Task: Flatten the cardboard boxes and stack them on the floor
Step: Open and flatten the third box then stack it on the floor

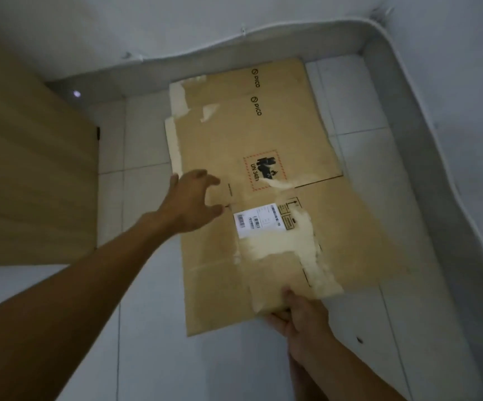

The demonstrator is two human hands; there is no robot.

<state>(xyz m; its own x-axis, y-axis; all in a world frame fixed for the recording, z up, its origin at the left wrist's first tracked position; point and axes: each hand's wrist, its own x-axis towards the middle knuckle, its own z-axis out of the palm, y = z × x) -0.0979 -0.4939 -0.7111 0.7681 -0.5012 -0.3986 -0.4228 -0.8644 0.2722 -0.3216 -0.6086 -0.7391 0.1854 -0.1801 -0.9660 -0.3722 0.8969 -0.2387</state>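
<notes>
A flattened brown cardboard box (263, 146) lies on the white tiled floor, with torn tape patches, a white shipping label and a red-framed UN 3481 mark. A second flattened piece (344, 227) lies over its near right part, tilted slightly. My right hand (301, 316) pinches the near edge of that upper piece, thumb on top and fingers beneath. My left hand (191, 201) hovers over the box's left edge with fingers spread, holding nothing; whether it touches the cardboard is unclear.
A wooden panel (31, 169) stands at the left. White walls with a grey skirting (408, 117) run along the back and right, meeting in a corner at the far right. White floor tiles (176, 366) show around the cardboard.
</notes>
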